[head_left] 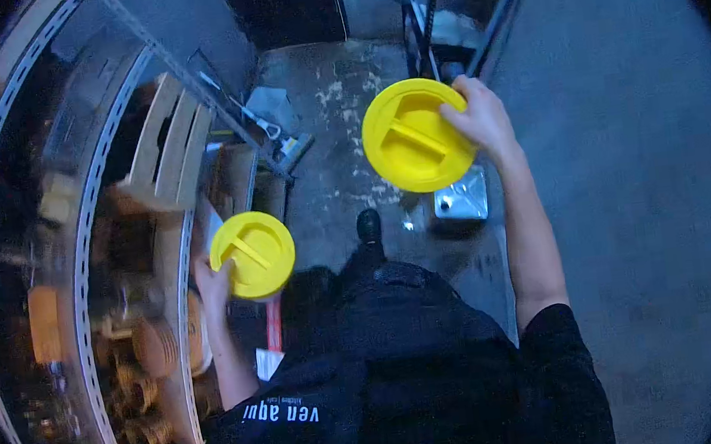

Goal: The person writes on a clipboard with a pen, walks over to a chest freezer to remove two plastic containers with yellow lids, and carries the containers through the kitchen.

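Two round yellow lids, each with a bar across its recessed middle, are held apart from each other above the floor. My left hand grips the smaller-looking yellow lid by its left side, close to the shelving. At the upper right, my right hand is closed on the edge of the larger-looking yellow lid, with the thumb over its face and the other fingers mostly hidden behind it.
Metal-framed shelving with baskets and a wooden crate fills the left side. Cleaning tools lie beyond it. A shiny metal container stands below the right lid. A rack stands at the top right.
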Motion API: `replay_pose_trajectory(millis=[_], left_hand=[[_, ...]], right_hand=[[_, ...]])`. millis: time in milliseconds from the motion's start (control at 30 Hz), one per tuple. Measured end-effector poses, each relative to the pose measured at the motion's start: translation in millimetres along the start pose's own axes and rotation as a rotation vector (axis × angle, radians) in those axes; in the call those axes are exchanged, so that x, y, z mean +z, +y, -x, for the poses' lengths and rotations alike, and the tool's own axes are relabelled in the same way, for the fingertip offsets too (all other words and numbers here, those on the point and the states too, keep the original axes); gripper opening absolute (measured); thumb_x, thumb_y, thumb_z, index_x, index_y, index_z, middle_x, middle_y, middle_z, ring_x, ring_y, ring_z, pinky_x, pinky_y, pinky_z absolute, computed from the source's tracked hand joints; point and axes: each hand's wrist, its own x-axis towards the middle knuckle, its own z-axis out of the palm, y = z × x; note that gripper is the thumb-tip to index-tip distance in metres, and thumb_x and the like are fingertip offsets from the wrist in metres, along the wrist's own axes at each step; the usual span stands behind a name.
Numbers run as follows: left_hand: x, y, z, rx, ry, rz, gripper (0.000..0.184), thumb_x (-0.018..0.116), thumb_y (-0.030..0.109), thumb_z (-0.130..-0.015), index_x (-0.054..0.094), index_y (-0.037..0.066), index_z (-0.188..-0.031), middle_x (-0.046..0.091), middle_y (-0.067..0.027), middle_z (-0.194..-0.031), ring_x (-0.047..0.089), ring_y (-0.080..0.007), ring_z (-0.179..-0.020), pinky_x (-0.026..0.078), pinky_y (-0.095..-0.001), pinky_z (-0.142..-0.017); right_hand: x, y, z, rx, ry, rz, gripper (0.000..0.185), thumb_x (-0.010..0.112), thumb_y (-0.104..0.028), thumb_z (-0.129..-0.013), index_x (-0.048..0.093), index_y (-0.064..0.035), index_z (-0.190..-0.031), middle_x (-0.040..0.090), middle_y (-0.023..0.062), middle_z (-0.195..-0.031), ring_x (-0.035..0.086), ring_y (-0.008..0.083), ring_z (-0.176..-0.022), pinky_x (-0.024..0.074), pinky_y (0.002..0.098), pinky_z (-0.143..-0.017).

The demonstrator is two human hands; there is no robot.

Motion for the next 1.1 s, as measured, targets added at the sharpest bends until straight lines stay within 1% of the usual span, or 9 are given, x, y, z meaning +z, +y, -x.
replay_pose_trajectory(millis=[167,267,300,367,433,567,733,967,1100], left_hand=[[114,-42,-149,0.047,-0.129,0.008,0.04,0.071,0.013,-0.069,0.052,-0.004,-0.1,0.058,-0.0221,-0.096,0.058,-0.0303,-0.09,0.045,-0.0383,-0.082],[156,23,-218,0.059,-0.081,-0.076,0.039,0.071,0.011,-0.067,0.052,-0.004,-0.097,0.056,-0.0227,-0.096,0.057,-0.0354,-0.092,0.045,-0.0407,-0.083],[168,44,-243,0.038,-0.088,-0.109,0.038,0.071,0.011,-0.067,0.052,-0.004,-0.096,0.056,-0.0227,-0.096,0.057,-0.0367,-0.091,0.045,-0.0411,-0.083],[189,92,-279,-0.017,-0.089,-0.073,0.037,0.071,0.01,-0.066,0.051,-0.004,-0.093,0.055,-0.0222,-0.095,0.056,-0.0366,-0.09,0.045,-0.0412,-0.082],[212,112,-333,0.049,-0.06,-0.094,0.035,0.07,0.011,-0.067,0.052,-0.004,-0.092,0.055,-0.0225,-0.095,0.056,-0.0362,-0.09,0.045,-0.0403,-0.082],[250,127,-454,0.053,-0.005,-0.046,0.035,0.069,0.011,-0.068,0.052,-0.004,-0.094,0.055,-0.0207,-0.095,0.056,-0.0328,-0.09,0.044,-0.0383,-0.083],[303,147,-552,-0.092,0.174,0.31,0.036,0.07,0.006,-0.067,0.049,-0.001,-0.096,0.055,-0.014,-0.087,0.055,-0.0247,-0.085,0.045,-0.0342,-0.08],[339,211,-661,-0.155,0.269,-0.206,0.044,0.07,0.008,-0.066,0.048,-0.005,-0.102,0.05,-0.0214,-0.103,0.05,-0.0355,-0.1,0.039,-0.0397,-0.091],[363,186,-705,-0.31,0.281,-0.094,0.048,0.069,0.008,-0.067,0.046,-0.006,-0.106,0.049,-0.0223,-0.107,0.049,-0.0367,-0.103,0.038,-0.0394,-0.093]], right_hand=[[90,9,-146,0.109,-0.482,-0.027,0.048,0.065,-0.025,-0.071,0.059,0.0018,-0.109,0.059,0.0265,-0.106,0.058,0.0379,-0.1,0.0459,0.0422,-0.088],[153,26,-251,0.059,-0.37,-0.011,0.071,0.066,-0.023,-0.071,0.041,0.004,-0.132,0.052,0.029,-0.121,0.052,0.0366,-0.114,0.04,0.0362,-0.098],[178,41,-285,-0.142,-0.173,0.027,0.081,0.067,-0.02,-0.071,0.029,0.0012,-0.139,0.059,0.027,-0.108,0.06,0.0355,-0.099,0.046,0.037,-0.087],[165,35,-354,-0.015,-0.299,-0.066,0.09,0.067,-0.017,-0.071,0.017,-0.0021,-0.144,0.061,0.019,-0.088,0.062,0.0295,-0.077,0.0482,0.0357,-0.07],[167,34,-427,-0.001,-0.35,-0.092,0.099,0.069,-0.019,-0.069,0.007,0.0032,-0.143,0.059,0.0281,-0.108,0.059,0.0387,-0.099,0.0457,0.0394,-0.088],[236,81,-582,0.023,-0.306,-0.429,0.103,0.072,-0.014,-0.067,0.007,-0.0022,-0.146,0.054,0.0079,-0.072,0.056,0.0169,-0.064,0.0458,0.0293,-0.059],[323,106,-786,0.057,-0.409,-0.716,0.105,0.073,-0.009,-0.065,0.006,0.0002,-0.145,0.06,0.0109,-0.082,0.059,0.0168,-0.071,0.0485,0.0279,-0.065],[448,125,-1028,0.165,-0.57,-1.037,0.111,0.07,-0.004,-0.067,-0.01,-0.005,-0.145,0.062,0.0173,-0.094,0.062,0.0216,-0.082,0.0506,0.0328,-0.072],[530,142,-1152,0.183,-0.485,-1.106,0.113,0.068,-0.001,-0.066,-0.013,-0.0102,-0.145,0.055,0.0241,-0.112,0.062,0.027,-0.089,0.0512,0.0373,-0.078]])
